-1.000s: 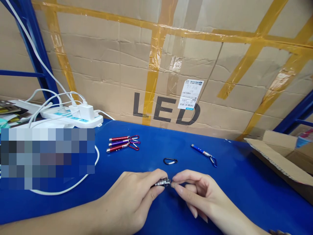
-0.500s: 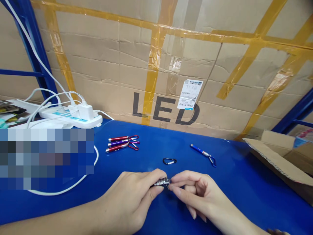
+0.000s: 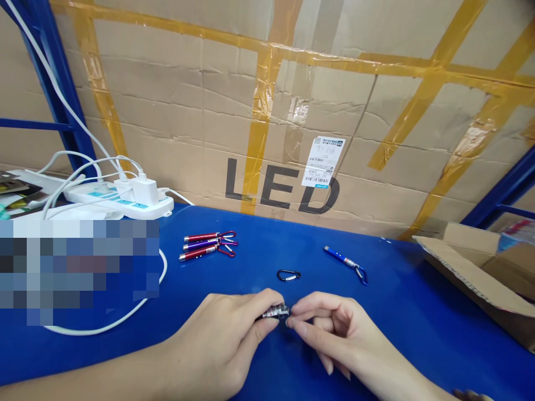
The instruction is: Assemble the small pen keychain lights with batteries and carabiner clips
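In the left hand (image 3: 234,331), a dark penlight (image 3: 271,313) is clamped above a blue table (image 3: 267,248). By the right hand (image 3: 349,337), nearly pinched fingertips have been edged closer to its end, where work appears centred; any grip there cannot be told. A black carabiner (image 3: 282,271) lies beyond.

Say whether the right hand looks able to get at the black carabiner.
Likely yes: the black carabiner lies beyond the right hand, nothing visibly between, though that hand is busy at the dark piece in the left hand.
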A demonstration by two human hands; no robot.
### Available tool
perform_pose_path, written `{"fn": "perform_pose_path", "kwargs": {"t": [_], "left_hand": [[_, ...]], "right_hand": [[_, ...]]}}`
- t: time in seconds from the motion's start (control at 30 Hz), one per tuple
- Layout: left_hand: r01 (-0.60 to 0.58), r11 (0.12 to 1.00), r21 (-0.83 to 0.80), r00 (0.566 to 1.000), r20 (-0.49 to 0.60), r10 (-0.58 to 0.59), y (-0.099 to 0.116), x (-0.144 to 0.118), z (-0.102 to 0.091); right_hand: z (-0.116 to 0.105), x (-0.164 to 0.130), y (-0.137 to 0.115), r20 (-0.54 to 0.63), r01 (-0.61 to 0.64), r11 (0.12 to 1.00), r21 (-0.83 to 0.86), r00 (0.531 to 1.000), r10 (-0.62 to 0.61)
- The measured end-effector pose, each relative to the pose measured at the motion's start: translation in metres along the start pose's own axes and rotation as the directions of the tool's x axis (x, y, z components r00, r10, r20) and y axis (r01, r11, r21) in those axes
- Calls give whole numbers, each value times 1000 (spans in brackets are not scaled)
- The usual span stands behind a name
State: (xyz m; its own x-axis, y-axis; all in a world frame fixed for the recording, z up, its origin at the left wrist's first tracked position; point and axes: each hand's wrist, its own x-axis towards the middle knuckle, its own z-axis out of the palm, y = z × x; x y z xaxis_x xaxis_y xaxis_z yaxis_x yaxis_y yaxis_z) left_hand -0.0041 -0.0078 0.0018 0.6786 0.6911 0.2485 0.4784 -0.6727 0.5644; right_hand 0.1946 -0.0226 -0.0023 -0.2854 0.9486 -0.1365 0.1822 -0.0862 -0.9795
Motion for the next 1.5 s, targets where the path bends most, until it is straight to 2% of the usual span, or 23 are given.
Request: {"fn": "perform_pose_path", "kwargs": {"t": [0.53, 1.0, 1.17, 1.5], "left_hand": [[-7, 1000, 1, 1000, 3, 7, -1, 1, 0], [-10, 1000, -11, 1000, -2, 10, -1, 0, 1], [-9, 1000, -6, 1000, -5, 9, -1, 1, 1], [-23, 999, 26, 1000, -18, 23, -2, -1, 2]], "right_hand": [[1, -2, -1, -29, -17, 998, -55, 999, 15], [0, -1, 1, -23, 14, 1000, -23, 1000, -15], [0, -1, 2, 18, 27, 1000, -2, 999, -27], [1, -1, 1, 1, -6, 1000, 23, 1000, 6]]}}
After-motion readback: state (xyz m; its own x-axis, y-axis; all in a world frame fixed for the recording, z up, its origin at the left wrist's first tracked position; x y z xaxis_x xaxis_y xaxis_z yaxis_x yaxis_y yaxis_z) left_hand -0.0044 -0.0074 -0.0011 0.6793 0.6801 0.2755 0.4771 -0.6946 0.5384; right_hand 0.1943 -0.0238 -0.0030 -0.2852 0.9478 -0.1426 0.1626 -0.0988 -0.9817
